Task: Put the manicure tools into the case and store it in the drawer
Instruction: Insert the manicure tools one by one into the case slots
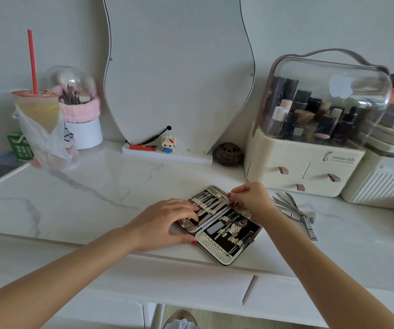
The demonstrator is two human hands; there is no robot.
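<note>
Steel tools (pixel 295 211) loose at 3 o'clock of open case (pixel 219 224): left hand (pixel 167 222) flat, steadying it, right hand (pixel 250 197) pinching a tool into a loop; loading under way, loose ones next.

The cream cosmetics organiser (pixel 305 162) at the far right of the worktop is showing the words "Serious Life" in dark script on its front, beside a small emblem. A finer line is sitting under it, too small to read. The print on the green carton (pixel 19 147) at far left is blurring out.
</note>
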